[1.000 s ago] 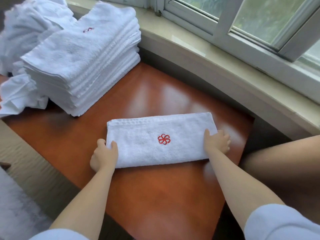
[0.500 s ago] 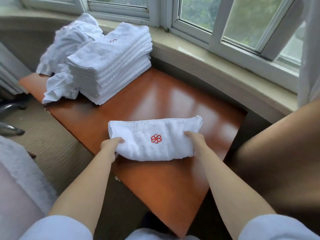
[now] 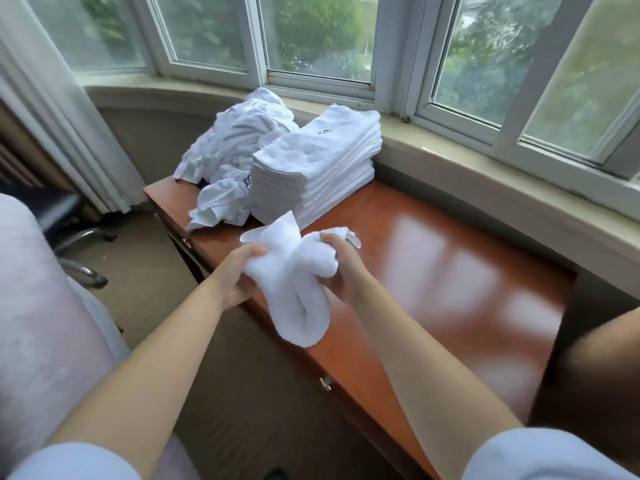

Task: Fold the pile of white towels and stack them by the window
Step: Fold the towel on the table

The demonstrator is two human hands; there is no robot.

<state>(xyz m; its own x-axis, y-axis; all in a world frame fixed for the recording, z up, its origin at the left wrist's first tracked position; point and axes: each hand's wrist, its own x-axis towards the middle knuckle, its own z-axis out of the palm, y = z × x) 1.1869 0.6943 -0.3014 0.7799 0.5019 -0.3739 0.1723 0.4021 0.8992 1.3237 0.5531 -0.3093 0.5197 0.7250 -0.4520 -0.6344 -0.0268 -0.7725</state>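
Note:
I hold a folded white towel (image 3: 298,282) in the air over the front edge of the reddish wooden table (image 3: 433,271). Its middle sags down between my hands. My left hand (image 3: 239,275) grips its left end and my right hand (image 3: 341,268) grips its right end. A neat stack of folded white towels (image 3: 318,168) stands on the table by the window sill. Behind and left of the stack lies a crumpled pile of unfolded white towels (image 3: 232,157).
The window sill (image 3: 485,188) curves along the table's far side under the windows (image 3: 311,36). A curtain (image 3: 52,109) hangs at the left, with a chair base (image 3: 76,244) on the carpet below it. A white padded surface (image 3: 38,306) fills the left foreground.
The towel lay flat on the table under both hands; now both hands have lifted it off and brought it toward the stack, letting its middle droop. The view has pulled back and up.

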